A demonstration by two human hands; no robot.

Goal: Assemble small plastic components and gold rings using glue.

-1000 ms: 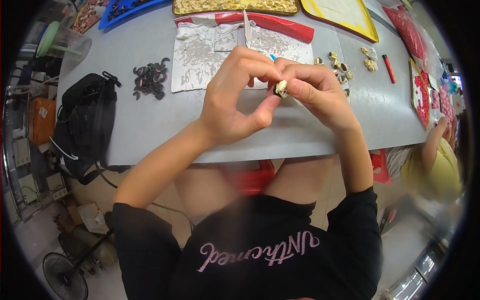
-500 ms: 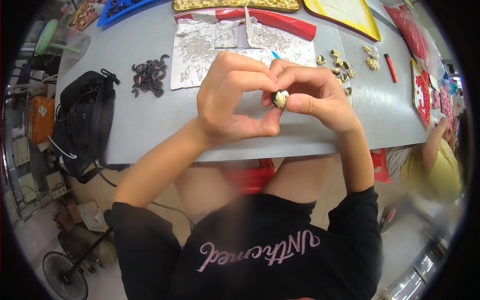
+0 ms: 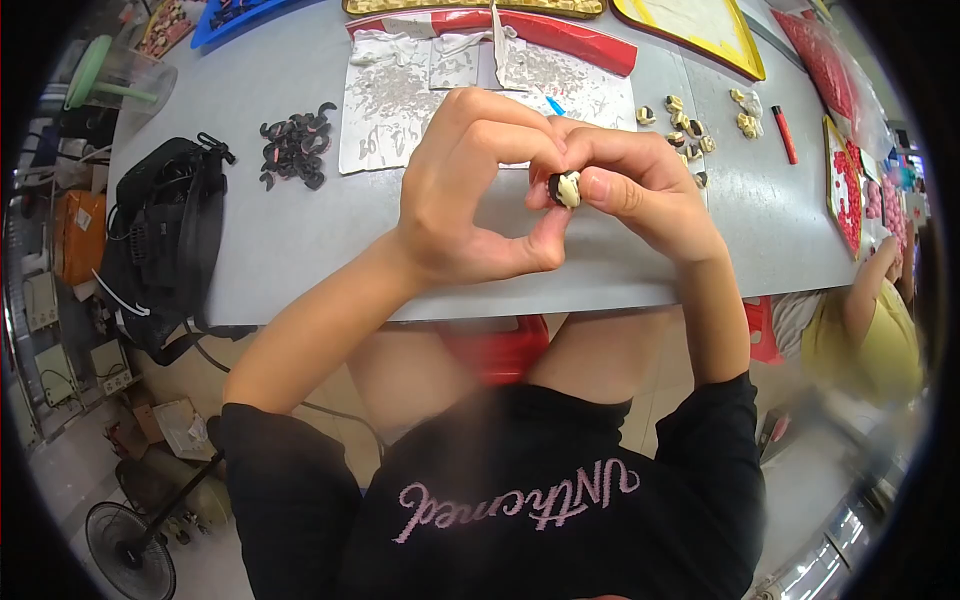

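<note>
Above the near edge of the table, my two hands meet around a small rounded black-and-cream piece [image 3: 566, 189]. My right hand [image 3: 645, 188] pinches its cream side between thumb and fingers. From the other side my left hand [image 3: 465, 190] curls round, its fingertips at the dark side and its thumb just below. The fingers partly hide the piece. Several similar black-and-cream pieces [image 3: 685, 124] lie beyond my right hand. Left of my left hand is a heap of dark curved pieces [image 3: 297, 148]. A smeared white sheet [image 3: 385, 112] lies behind the hands, with a blue pointed tip [image 3: 555, 106] showing on it.
A red strip [image 3: 590, 53] crosses the back of the sheet. Yellow-rimmed trays [image 3: 745, 50] and a blue tray [image 3: 215, 28] stand farther back. A red marker [image 3: 784, 135] lies right. A black bag [image 3: 165, 235] sits at the left edge; a person in yellow [image 3: 865, 340] is at right.
Both hands and the held piece have shifted slightly to the right. The piece appears turned a little, showing its dark side more clearly. The grip stays much the same.
</note>
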